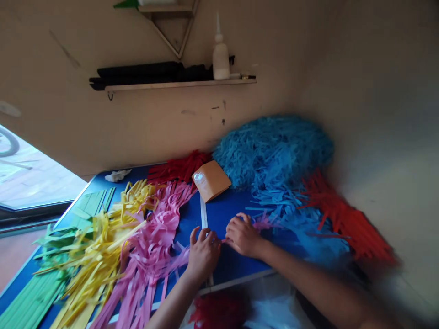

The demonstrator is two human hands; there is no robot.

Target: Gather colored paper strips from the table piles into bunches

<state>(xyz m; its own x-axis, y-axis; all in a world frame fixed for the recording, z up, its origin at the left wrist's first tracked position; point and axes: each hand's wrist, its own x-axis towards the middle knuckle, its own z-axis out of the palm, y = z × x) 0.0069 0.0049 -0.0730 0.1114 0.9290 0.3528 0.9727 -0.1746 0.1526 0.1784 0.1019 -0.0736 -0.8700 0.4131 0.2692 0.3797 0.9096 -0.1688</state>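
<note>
On the tabletop (240,269), the blue paper pile (274,151), yellow fringe (99,249) and pink fringe (163,228) lay already cut. The left hand (205,253) and right hand (244,236) grasped a pink strip (224,241) between them, work on it apparently unfinished; its gripped portions were hidden from view.

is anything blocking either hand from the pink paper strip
Nothing visible is: the pink paper strip spans the gap between the left hand and the right hand, touching both. The folded brown card lies beyond them on the blue table, outside that gap.
</note>
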